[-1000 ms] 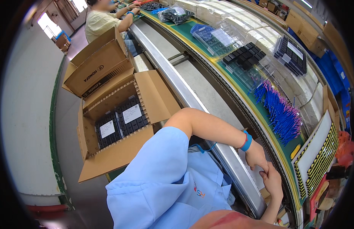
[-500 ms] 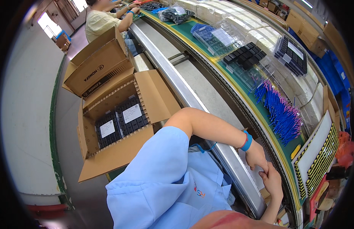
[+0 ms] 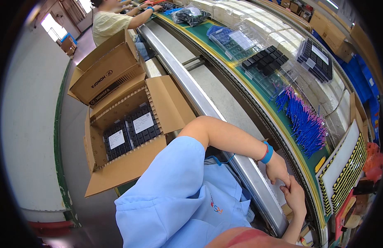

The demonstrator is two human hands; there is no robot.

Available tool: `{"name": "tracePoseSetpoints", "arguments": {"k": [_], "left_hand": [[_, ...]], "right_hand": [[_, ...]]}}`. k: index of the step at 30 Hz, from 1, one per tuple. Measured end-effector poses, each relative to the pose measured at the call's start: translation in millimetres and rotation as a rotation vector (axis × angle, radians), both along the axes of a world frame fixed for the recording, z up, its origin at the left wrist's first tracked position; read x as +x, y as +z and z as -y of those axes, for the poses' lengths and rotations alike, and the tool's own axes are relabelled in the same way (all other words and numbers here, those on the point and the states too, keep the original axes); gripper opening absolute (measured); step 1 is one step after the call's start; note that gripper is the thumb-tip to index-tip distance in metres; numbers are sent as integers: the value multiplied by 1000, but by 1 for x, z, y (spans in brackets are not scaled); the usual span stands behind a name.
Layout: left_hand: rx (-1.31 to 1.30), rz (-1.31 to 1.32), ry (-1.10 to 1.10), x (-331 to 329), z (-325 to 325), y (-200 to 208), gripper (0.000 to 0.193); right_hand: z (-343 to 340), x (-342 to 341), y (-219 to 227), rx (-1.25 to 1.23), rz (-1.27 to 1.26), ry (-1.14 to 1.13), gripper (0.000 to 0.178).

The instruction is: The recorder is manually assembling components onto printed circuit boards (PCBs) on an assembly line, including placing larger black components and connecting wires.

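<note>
In my remote view, the left hand [image 3: 277,168] and right hand [image 3: 295,196] meet at the fingers beside a metal rail [image 3: 251,175]; I cannot tell whether either grips anything. Beyond them, I see blue wires [image 3: 303,126] with pink ends heaped on the green bench [image 3: 283,116]. Farther, black blocks [image 3: 266,60] rest on a clear tray [image 3: 262,82]; farthest, a co-worker [image 3: 110,27] reaches over the bench.

Bright, even light casts soft shadows. The window [image 3: 53,28] burns out white; glare streaks the metal rail [image 3: 206,103]. Fisheye distortion bows the near edge of the worktop [image 3: 199,32] within a black rim; left hand [image 3: 278,167] and right hand [image 3: 296,197] look sharp.
</note>
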State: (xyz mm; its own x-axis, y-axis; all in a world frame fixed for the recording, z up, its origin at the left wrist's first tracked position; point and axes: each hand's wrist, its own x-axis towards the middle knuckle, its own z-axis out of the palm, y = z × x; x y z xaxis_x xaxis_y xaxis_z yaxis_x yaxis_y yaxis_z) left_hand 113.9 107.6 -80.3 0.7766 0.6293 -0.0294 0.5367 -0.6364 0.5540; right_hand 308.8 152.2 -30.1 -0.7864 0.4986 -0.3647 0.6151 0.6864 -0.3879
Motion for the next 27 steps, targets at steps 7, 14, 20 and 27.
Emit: {"name": "tracePoseSetpoints", "arguments": {"k": [7, 14, 20, 27], "left_hand": [[-18, -24, -2, 3, -2, -13, 48], [33, -44, 23, -2, -4, -20, 43], [94, 70, 83, -1, 3, 3, 44], [-20, -21, 18, -3, -7, -11, 53]], "right_hand": [[-3, 2, -14, 106, -68, 64, 34], [-13, -1, -41, 60, -160, 33, 28], [-13, 2, -29, 95, -282, -14, 22], [-21, 7, -34, 131, -20, 38, 27]]}}
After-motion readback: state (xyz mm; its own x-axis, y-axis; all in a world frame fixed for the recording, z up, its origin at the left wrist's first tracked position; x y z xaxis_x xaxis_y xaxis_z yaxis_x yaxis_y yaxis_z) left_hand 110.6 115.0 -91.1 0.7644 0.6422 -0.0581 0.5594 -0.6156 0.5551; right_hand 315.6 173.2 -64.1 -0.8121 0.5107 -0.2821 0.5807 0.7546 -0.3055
